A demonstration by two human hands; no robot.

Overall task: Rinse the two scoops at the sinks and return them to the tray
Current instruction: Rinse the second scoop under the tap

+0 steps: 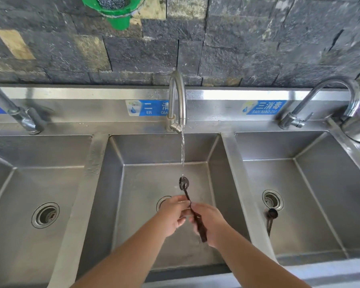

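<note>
A dark long-handled scoop (184,183) is held over the middle sink (154,154), its round bowl right under the thin stream of water from the middle faucet (176,100). My right hand (209,222) grips the scoop's handle. My left hand (172,214) touches the handle just below the bowl, fingers pinched on it. A second dark scoop (271,217) lies on the floor of the right sink (312,183), next to its drain. No tray is in view.
A left sink (19,183) with a drain and a left faucet (19,115) stand at the left. The right faucet (328,100) is off. Blue labels are on the steel backsplash. A green plastic container (114,11) hangs on the dark stone wall.
</note>
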